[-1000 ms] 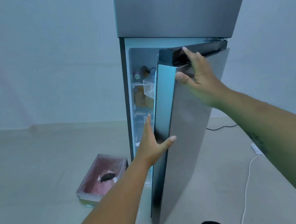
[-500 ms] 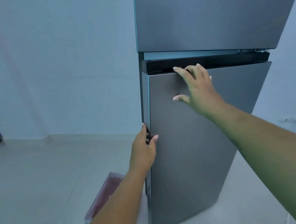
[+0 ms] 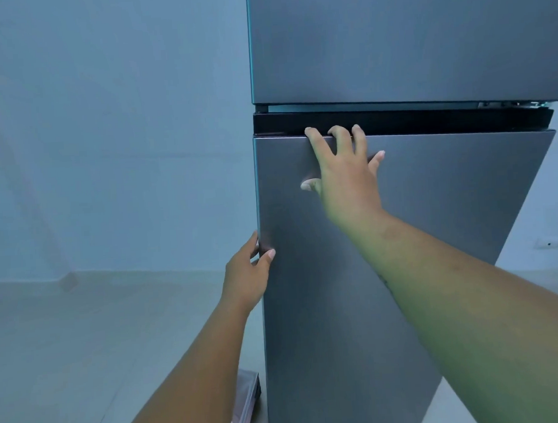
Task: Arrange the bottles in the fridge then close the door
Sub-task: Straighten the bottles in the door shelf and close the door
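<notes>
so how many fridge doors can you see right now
2. The upper door fills the top of the view; the lower door sits below it, with both hands on it. No bottles show; any are hidden behind it.

The fridge door [image 3: 389,270] is showing brushed grey steel, a black strip [image 3: 429,122] running along its top, a pinkish box [image 3: 247,406] sitting beside its base.

place: room in a home, sparsely furnished | evidence: tall grey two-door fridge [image 3: 403,236] standing on a pale tiled floor [image 3: 83,337] | plain light wall [image 3: 102,124] meeting the floor at a low skirting | wall socket [image 3: 549,244] with a cable plugged in at far right | clear plastic box [image 3: 247,406] on the floor beside the fridge
</notes>
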